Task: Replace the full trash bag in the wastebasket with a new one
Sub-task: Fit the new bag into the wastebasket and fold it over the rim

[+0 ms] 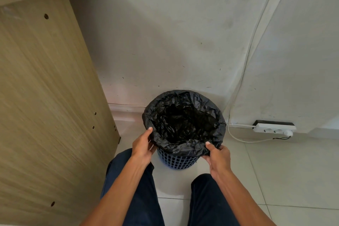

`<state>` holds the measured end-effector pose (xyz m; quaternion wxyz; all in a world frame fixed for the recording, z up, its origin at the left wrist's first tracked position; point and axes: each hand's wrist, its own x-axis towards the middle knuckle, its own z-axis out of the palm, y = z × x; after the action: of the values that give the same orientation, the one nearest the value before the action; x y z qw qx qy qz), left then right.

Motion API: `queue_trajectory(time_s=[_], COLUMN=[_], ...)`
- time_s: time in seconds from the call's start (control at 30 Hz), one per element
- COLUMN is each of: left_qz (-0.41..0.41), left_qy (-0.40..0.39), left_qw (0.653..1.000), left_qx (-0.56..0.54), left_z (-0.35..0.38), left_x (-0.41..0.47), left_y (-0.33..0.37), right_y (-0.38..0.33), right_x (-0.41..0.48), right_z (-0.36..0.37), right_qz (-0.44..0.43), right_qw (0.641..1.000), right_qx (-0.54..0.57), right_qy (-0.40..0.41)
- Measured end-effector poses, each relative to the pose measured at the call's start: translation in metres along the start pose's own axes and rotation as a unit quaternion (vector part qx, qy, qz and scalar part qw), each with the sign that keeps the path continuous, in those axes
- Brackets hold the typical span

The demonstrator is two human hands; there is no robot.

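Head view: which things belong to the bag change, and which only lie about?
For the job: black trash bag, blue wastebasket, left hand and right hand, both gripping the bag's rim.
Lying about: wooden desk panel, white power strip, white cable.

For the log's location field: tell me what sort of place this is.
Probably an office or study corner: a wood-laminate desk panel, a small blue mesh wastebasket lined with a black bag against a scuffed white wall, and a power strip on the tiled floor.

Scuffed white wall (165, 33), pale tiled floor (284, 170), wooden desk panel (45, 97) left.
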<state>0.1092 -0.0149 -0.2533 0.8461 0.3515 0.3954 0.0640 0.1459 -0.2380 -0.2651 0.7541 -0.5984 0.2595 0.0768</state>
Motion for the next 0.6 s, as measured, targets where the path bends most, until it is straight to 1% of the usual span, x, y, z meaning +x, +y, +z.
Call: queue_trajectory(time_s=[0.17,0.27,0.4,0.43,0.5,0.6], left_qz=[-0.031,-0.019,-0.011,-0.011,-0.009,0.022], left_qy=[-0.017,-0.013,0.029,0.033,0.032,0.048], left_qw=[0.997,0.999,0.999,0.998,0.999,0.999], left_qx=[-0.068,-0.048,0.039,0.047,0.03,0.014], left_z=[0.002,0.0,-0.002,-0.003,-0.006,-0.009], left_x=[0.005,0.007,0.008,0.008,0.006,0.006], left_y=[0.003,0.005,0.007,0.007,0.005,0.002], right_y=[0.0,-0.001,-0.009,-0.011,-0.016,-0.023], right_x=[0.001,0.003,0.007,0.008,0.013,0.022], right_z=[-0.003,-0.005,-0.007,-0.007,-0.006,-0.002], right_qz=[0.004,0.005,0.021,0.024,0.027,0.035], right_qw=[1.0,1.0,0.999,0.999,0.998,0.996], right_qx=[0.03,0.023,0.025,0.023,0.008,-0.014], right_qy=[0.002,-0.002,-0.028,-0.037,-0.059,-0.086])
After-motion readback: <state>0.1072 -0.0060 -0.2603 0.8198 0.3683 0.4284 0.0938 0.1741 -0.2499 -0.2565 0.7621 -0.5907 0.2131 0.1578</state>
